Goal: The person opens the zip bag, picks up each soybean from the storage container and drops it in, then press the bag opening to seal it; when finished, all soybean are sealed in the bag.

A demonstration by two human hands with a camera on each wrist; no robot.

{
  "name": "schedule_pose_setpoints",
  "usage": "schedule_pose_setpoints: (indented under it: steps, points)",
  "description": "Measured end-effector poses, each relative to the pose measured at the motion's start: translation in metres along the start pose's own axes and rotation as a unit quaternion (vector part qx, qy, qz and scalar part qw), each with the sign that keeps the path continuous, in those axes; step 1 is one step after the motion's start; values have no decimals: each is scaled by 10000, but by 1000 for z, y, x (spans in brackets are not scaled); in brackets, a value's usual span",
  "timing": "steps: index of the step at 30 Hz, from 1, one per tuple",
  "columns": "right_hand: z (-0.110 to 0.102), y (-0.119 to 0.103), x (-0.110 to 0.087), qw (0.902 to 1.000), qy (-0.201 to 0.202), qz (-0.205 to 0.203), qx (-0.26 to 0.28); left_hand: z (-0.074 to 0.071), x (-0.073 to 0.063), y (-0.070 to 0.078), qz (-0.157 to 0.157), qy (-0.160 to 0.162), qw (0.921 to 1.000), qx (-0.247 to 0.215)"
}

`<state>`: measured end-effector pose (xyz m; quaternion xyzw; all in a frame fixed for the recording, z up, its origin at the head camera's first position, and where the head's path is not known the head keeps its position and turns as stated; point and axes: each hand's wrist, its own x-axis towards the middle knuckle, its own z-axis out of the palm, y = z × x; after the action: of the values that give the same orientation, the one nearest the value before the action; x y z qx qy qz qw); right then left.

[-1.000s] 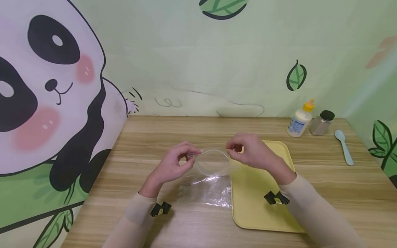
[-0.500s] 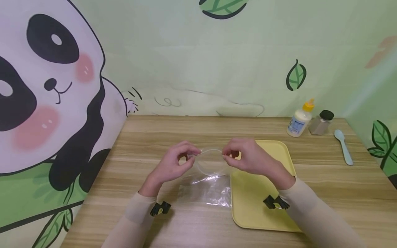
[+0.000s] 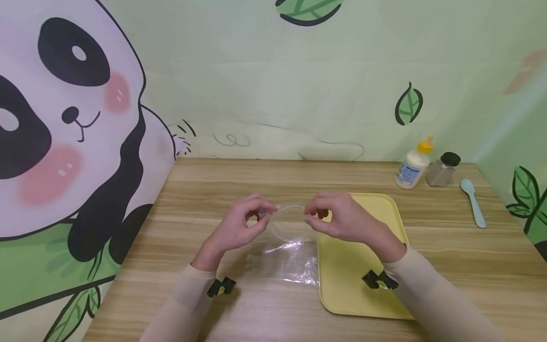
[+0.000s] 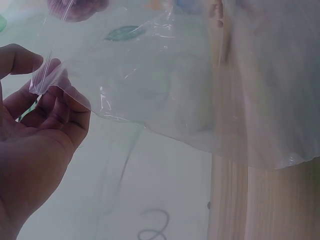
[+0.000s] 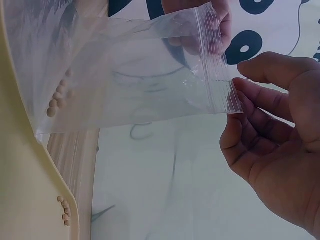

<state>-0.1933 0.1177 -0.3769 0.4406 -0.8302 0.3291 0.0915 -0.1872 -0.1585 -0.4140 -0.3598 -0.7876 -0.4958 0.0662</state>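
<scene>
Bag (image 3: 284,263)! Was pinched by left hand (image 3: 240,223) at nine o'clock, right hand (image 3: 344,216) at three, seemingly to spread it wide; probably needed steady tension next.

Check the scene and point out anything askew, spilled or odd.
The scribble on the wall behind the table stands out: thin, loose lines, unlike the bold outlines of the leaves. No clear tear shows in the bag.

Worktop (image 3: 239,175): pale, streaked wood grain. Directly on it: yellow tray (image 3: 354,280), rounded corners, flat, right of centre; near far-right corner, orange-capped bottle (image 3: 411,168), upright, with black-lidded jar (image 3: 440,173) just beside; rightmost, pale blue spoon (image 3: 474,204), bowl toward far edge.
</scene>
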Motion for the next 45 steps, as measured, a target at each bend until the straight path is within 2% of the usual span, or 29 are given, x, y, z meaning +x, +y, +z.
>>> schedule_pose_setpoints:
  steps: [9,18,30,37,45]
  points:
    - [0,3,-2,9999,76,67,-13,1,0,0,23,20,10000,43]
    - [-1,9,-1,9997,253,-48,5,0,-1,-1,20,18,10000,60]
    - [-2,20,-1,9990,242,349,-167,1,-2,0,-15,-6,9999,101]
    - [2,36,-1,9977,365,503,-279,1,-1,-1,58,-1,10000,76]
    - [7,53,-3,9945,251,977,-276,1,0,-1,117,-8,9999,107]
